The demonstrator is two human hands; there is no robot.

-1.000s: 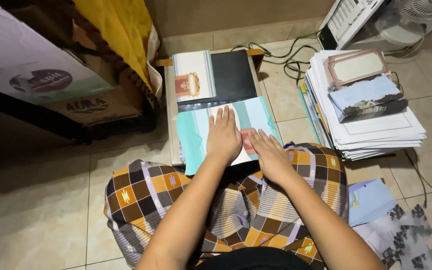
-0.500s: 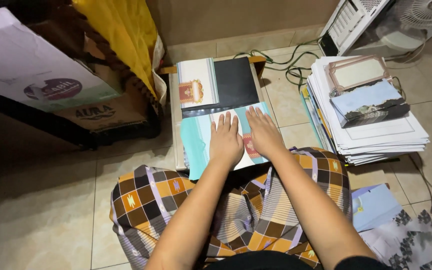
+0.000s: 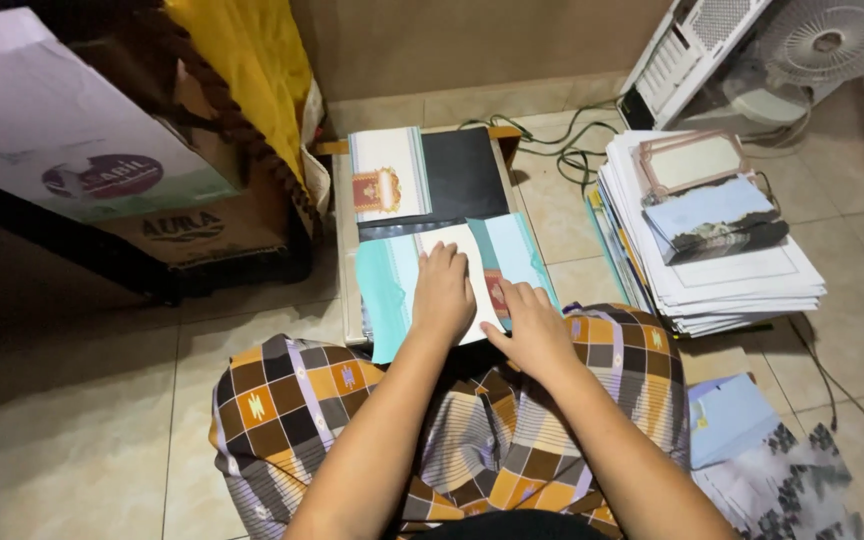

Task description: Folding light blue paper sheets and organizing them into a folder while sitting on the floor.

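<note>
The person sits on the tiled floor (image 3: pixel 72 420) with a checked cloth (image 3: pixel 282 400) over the lap and both hands down on a teal and white card (image 3: pixel 397 285). The card lies on a low board (image 3: pixel 344 250) just in front of the knees. The left hand (image 3: pixel 442 290) presses flat on the white middle panel, fingers straight and close together, holding nothing. The right hand (image 3: pixel 532 325) rests beside it, nearly touching, with fingers slightly spread and the tips on the card's right flap near a small red patch; it grips nothing either.

Just beyond the card, further up the board, lies a black folder (image 3: pixel 462 175) with a white card (image 3: pixel 384 175) bearing a red and gold emblem on its left half.

To the person's right stands a thick stack of paper sheets (image 3: pixel 742 275), topped by a framed card (image 3: pixel 692 160) and a pale blue booklet (image 3: pixel 712 210). Behind it sits a white fan (image 3: pixel 822 45), with cables (image 3: pixel 552 140) trailing across the floor. To the left are a cardboard box (image 3: pixel 192 230) and yellow fabric (image 3: pixel 252 60).
</note>
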